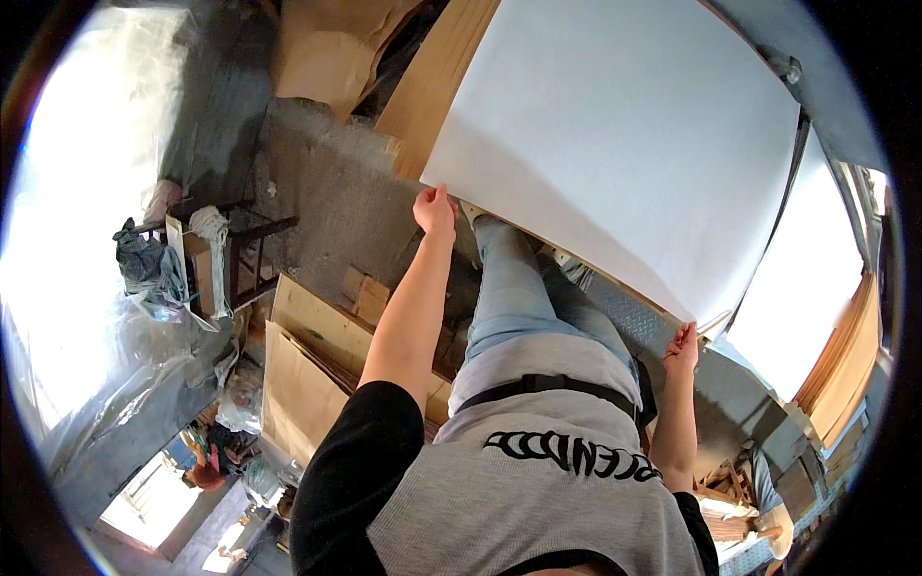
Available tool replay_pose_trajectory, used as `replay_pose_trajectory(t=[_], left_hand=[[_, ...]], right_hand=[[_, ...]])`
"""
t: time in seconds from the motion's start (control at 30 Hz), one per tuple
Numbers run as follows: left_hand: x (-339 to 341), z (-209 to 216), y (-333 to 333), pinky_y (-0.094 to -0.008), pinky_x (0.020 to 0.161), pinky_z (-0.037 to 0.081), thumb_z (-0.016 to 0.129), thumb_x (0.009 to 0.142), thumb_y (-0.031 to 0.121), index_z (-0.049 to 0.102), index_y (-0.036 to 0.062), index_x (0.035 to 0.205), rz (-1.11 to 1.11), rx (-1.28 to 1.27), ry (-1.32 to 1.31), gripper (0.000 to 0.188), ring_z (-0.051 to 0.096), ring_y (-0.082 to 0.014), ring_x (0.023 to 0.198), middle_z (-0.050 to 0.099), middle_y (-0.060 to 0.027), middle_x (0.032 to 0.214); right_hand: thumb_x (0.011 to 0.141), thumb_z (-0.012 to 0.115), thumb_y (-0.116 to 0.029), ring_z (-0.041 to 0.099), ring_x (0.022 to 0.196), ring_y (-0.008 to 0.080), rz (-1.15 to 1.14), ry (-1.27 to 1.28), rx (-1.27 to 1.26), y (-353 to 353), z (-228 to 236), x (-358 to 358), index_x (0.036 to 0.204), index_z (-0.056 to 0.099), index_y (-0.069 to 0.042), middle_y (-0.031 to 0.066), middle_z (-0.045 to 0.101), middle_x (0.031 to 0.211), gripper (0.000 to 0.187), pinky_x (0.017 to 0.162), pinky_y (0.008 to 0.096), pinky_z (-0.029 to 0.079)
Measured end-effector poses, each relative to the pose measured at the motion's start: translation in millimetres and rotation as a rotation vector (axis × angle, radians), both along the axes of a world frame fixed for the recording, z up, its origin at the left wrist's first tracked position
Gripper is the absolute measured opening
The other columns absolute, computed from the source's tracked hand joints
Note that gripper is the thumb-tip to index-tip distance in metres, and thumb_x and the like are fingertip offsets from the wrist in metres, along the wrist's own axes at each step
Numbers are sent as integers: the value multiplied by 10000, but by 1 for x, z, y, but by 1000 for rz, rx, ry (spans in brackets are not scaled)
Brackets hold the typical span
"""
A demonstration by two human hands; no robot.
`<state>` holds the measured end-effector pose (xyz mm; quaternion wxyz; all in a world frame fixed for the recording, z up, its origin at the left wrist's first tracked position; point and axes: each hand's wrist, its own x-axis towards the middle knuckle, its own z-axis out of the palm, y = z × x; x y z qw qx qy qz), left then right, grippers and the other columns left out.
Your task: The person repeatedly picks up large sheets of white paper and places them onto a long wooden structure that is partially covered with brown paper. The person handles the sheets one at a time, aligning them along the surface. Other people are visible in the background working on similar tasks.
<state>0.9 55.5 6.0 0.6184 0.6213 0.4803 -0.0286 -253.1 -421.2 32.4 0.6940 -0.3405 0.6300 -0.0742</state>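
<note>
A large smooth white sheet (624, 144) lies in front of me on a wooden board, its near edge running slantwise from left to right. My left hand (435, 209) pinches the sheet's near left corner between thumb and fingers. At the near right corner is my right hand (681, 348), its fingers curled closed against the edge. Whether the board underneath is also in either grip cannot be made out. Wood-coloured board (437, 86) shows past the sheet's left side.
Right of the sheet, beyond a dark gap, lies another white panel (802, 269) beside wood-coloured boards (845, 360). Plywood panels (303, 379) lean at my left. Farther left stands a dark frame (254, 240) with bags and cloth. Brown cardboard (331, 53) is at the far left.
</note>
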Motion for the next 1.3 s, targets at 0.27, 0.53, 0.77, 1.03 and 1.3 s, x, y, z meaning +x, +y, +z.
replay_pose_trajectory(t=[0.27,0.53,0.77,1.03,1.3], left_hand=[[8,-9,11,-258,380,389,580,813,144,433,34,862,179,-375,97,190,495,-136,483,492,-40,640],[3,-11,10,-237,364,387,586,814,140,441,60,743,253,-441,-12,180,457,-136,479,464,-44,588],[-1,-20,15,-246,380,386,583,816,142,426,83,796,240,-470,-80,169,476,-128,498,468,-20,639],[0,-12,13,-222,386,273,588,804,237,497,72,779,58,-703,21,189,392,-111,480,466,-10,638],[4,17,-31,-246,398,286,567,814,348,490,50,932,-306,-589,122,329,384,-128,463,475,-40,681]], right_hand=[[834,553,-316,509,594,15,-1,37,-12,8,-1,-3,921,537,-118,-43,602,848,217,343,142,244],[839,548,-303,525,603,18,-46,44,12,6,-15,-22,928,545,-124,-41,610,839,200,336,139,246],[835,556,-289,534,596,19,-42,27,-40,12,-12,-16,901,557,-126,-41,606,799,176,327,147,221],[762,591,-413,329,339,145,-33,597,-214,39,28,13,762,633,-68,26,365,432,347,357,294,317],[881,412,-375,527,547,120,447,271,-101,73,11,6,1006,549,-42,60,584,698,382,446,241,381]])
